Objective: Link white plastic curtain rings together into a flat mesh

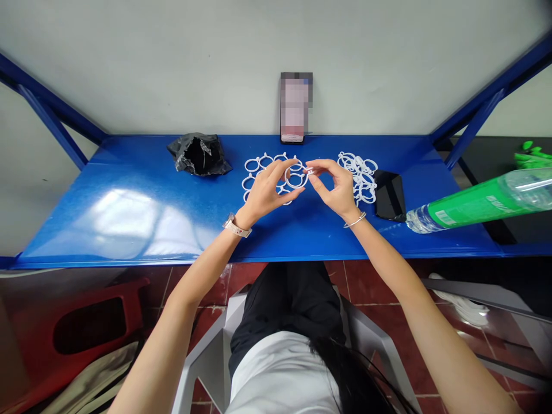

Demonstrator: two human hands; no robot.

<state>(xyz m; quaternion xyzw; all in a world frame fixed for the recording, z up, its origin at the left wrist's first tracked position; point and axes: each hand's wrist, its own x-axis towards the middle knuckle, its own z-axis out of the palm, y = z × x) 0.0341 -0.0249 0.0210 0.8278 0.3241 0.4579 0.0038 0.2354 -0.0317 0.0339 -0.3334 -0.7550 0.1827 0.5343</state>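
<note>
Between both hands is a white plastic ring [296, 186] with a small clip-like tab on its right side. My left hand [268, 192] curves its fingers and thumb around the ring's left part. With thumb and forefinger, my right hand [335, 188] pinches the tab end. More white rings [252, 165] lie in linked-looking rows beside and behind my left hand, which partly hides them. A tangled pile of white rings [363, 167] rests just right of my right hand.
A phone [295, 109] leans upright against the wall. On the blue table [207, 224] sits a crumpled black plastic bag [199, 154] at left. A dark phone [390, 195] lies at right, near a green-labelled bottle [478, 201] on its side. Blue bars [52, 126] flank the table.
</note>
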